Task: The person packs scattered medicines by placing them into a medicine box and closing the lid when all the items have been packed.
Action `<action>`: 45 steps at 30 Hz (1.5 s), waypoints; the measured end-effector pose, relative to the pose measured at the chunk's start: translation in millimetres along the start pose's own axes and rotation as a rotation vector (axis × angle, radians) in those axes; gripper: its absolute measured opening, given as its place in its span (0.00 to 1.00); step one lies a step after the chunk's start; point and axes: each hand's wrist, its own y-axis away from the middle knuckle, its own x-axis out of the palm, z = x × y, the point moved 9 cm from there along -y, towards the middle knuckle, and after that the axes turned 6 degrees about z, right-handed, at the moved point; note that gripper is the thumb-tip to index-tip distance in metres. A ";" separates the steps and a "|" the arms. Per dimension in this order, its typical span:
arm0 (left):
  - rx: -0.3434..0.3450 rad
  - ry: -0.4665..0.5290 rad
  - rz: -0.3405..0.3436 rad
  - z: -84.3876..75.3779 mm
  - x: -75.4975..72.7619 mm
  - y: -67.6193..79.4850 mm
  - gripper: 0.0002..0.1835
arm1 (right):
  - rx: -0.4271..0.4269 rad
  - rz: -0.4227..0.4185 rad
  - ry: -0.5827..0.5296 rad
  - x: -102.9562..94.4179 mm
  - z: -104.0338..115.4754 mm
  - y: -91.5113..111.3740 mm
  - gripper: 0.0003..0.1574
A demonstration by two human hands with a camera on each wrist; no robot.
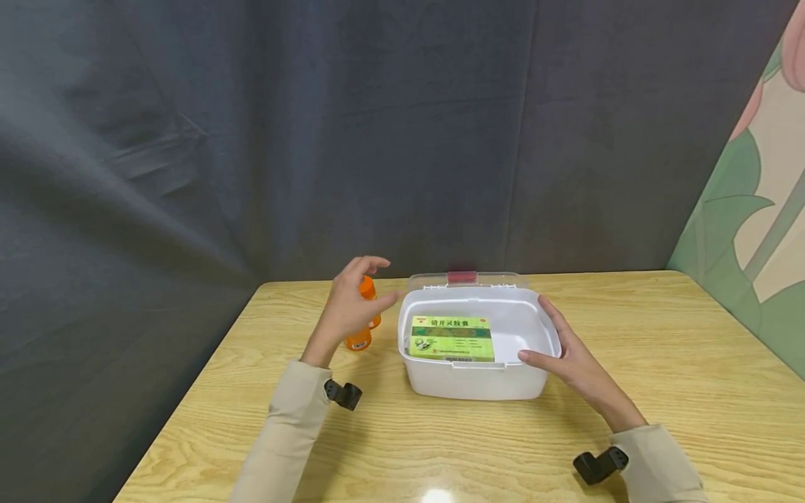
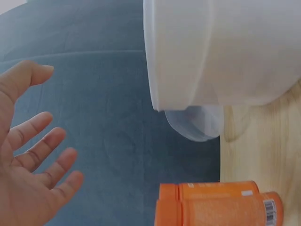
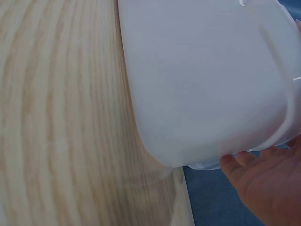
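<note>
A white plastic storage box (image 1: 478,385) stands on the table with its top uncovered. Inside, on the left, lies a green and yellow medicine carton (image 1: 454,341) with printed characters. My right hand (image 1: 569,356) grips the box's right end, its thumb over the rim; in the right wrist view the fingers (image 3: 235,165) touch the outer wall. My left hand (image 1: 349,302) is raised left of the box with thumb and fingers spread, holding nothing. Two orange bottles (image 1: 360,340) stand close by it, partly hidden behind the hand; they also appear in the left wrist view (image 2: 230,212).
Behind the box hangs its clear lid (image 1: 428,281) with a red handle (image 1: 462,277). A dark curtain (image 1: 402,140) rises at the table's back edge and along the left. On the right is a wall with a floral pattern (image 1: 729,230). The wooden tabletop (image 1: 440,447) extends in front.
</note>
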 end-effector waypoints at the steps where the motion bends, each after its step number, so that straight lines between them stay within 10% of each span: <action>1: -0.003 0.008 -0.018 2.0 -2.5 1.0 0.23 | 0.000 0.000 0.000 0.1 0.3 0.0 0.58; 17: -0.036 0.030 -0.192 25.9 -21.6 17.0 0.17 | -0.019 -0.006 0.002 -0.5 0.2 0.1 0.57; 45: -0.105 0.038 -0.244 68.3 -25.5 34.7 0.18 | -0.009 -0.013 0.014 -0.6 -0.5 0.0 0.57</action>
